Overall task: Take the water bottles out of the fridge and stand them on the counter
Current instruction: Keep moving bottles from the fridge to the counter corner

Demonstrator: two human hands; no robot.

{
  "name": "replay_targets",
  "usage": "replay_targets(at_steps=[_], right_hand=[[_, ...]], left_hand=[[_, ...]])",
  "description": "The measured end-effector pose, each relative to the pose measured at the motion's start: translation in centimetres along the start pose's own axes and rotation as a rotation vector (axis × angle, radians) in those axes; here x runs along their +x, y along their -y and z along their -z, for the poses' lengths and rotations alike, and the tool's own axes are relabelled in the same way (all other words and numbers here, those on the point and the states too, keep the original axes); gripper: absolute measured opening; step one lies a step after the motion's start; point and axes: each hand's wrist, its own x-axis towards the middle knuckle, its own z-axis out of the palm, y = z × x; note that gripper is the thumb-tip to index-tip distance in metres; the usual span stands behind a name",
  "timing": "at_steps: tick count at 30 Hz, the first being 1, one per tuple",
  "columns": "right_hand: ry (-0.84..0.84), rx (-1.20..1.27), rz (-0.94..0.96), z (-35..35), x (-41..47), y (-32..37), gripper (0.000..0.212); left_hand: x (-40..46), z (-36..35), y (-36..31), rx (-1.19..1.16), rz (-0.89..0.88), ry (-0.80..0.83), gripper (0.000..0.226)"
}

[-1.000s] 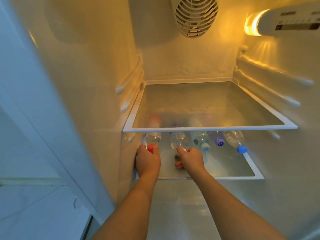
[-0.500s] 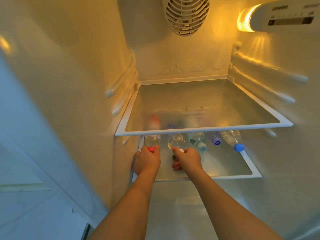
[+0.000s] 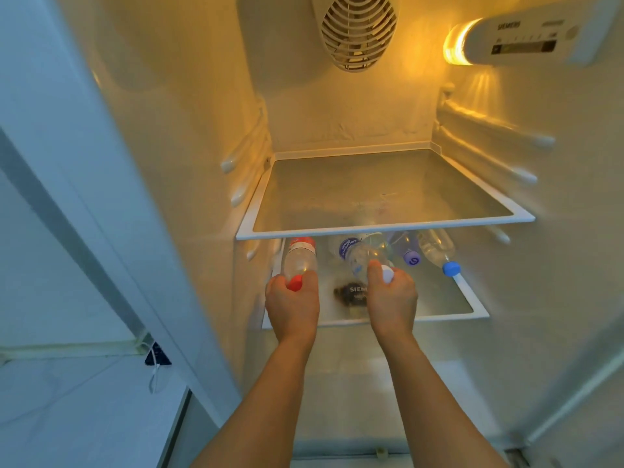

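From the head camera, both arms reach into the open fridge toward the lower glass shelf (image 3: 469, 300), where the water bottles lie on their sides with caps pointing outward. The left hand (image 3: 293, 300) has its grip closed around the neck of the red-capped bottle (image 3: 300, 256) at the shelf's 9 o'clock side, the red cap showing between thumb and fingers. The right hand (image 3: 393, 298) has its grip closed around the neck of the white-capped bottle (image 3: 363, 253) just beside it, near the shelf's middle. Compared with half a second ago, both of these bottles have been drawn farther out from under the upper glass shelf (image 3: 385, 229), so that more of their clear bodies and labels shows, and the white-capped one now lies angled toward 11 o'clock. A dark label (image 3: 351, 293) on the lower shelf, partly hidden before, now shows between the hands. The purple-capped bottle (image 3: 407, 253) and the blue-capped bottle (image 3: 437, 249) lie untouched toward the 3 o'clock side, as earlier. At 12 o'clock is the fan grille (image 3: 358, 28); at 1 o'clock, the lit lamp (image 3: 457, 42).
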Motion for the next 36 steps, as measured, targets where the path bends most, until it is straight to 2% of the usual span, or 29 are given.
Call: replay_targets(at_steps=[5, 12, 17, 21, 24, 30, 36], right_hand=[[-0.090, -0.107, 0.201, 4.4, -2.4, 3.9, 0.036], [-0.135, -0.342, 0.337, 10.3, -8.4, 8.7, 0.039], [-0.094, -0.446, 0.393, 12.7, -14.5, 10.3, 0.036], [0.084, -0.495, 0.396, 12.9, -20.1, 9.9, 0.041], [0.264, -0.559, 0.432, 11.8, -24.0, 9.2, 0.033], [0.562, -0.621, 0.570, 7.7, -31.8, 8.6, 0.041], [0.844, -0.532, 0.707, 4.4, -41.9, 8.8, 0.041]], left_hand=[[-3.0, 4.5, -3.0, -0.152, -0.112, -0.046, 0.021], [-8.7, 11.2, -3.4, 0.011, -0.450, 0.038, 0.023], [-12.0, 17.3, -2.6, 0.057, -0.536, 0.022, 0.026], [-14.3, 22.6, 0.4, 0.140, -0.478, 0.061, 0.027], [-16.2, 26.6, 2.9, 0.188, -0.383, 0.053, 0.026], [-19.5, 35.2, 7.7, 0.269, -0.272, -0.185, 0.027], [-24.7, 44.6, 11.8, 0.329, -0.118, -0.476, 0.027]])
